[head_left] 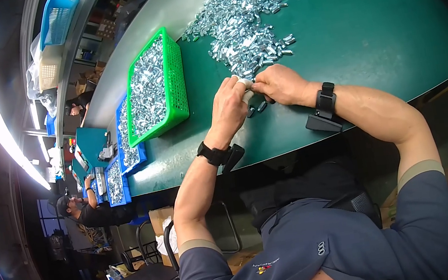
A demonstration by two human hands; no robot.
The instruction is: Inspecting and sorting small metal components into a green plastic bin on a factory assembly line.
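Observation:
My left hand [226, 108] and my right hand [282, 86] meet over the green table, at the near tip of a heap of small shiny metal pieces [247, 44]. White wraps [245, 83] cover fingertips of the left hand. Both hands have their fingers closed in a pinch, close together. Whatever lies between the fingertips is too small and too hidden to name. Just below the hands, a few loose metal pieces [262, 106] lie on the tabletop. Each wrist wears a black strap with a dark block on it.
Left of my hands stands a green basket [174, 83] full of similar pieces, with a blue crate [135, 160] beside it. More blue crates [119, 197] line the far left, where another person [87, 210] works. A chair [149, 278] is below the table edge. The heap spreads toward the far side.

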